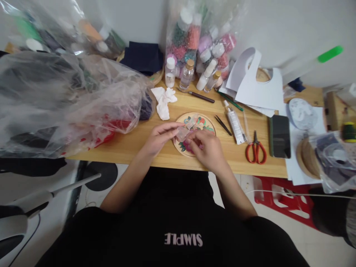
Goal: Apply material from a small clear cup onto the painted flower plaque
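My left hand [161, 136] is closed on a small clear plastic box [183, 132], pinching it between thumb and fingers. Its clear lid appears raised toward the back. At the box's right side, my right hand [207, 146] has thumb and fingertips pressed together; whatever they may hold is too small to make out. Both hands are above a round wooden board [213, 128] with a colourful flower design, which they partly cover. Black tweezers [223, 125] lie just right of the board, beside a white glue tube [236, 124].
Red-handled pliers [256, 151] and a dark phone [279, 136] lie on the right. Behind the board are a dark pen-like tool [201, 97], crumpled tissue [164, 102] and small bottles [186, 75]. A large plastic bag [69, 100] fills the left side.
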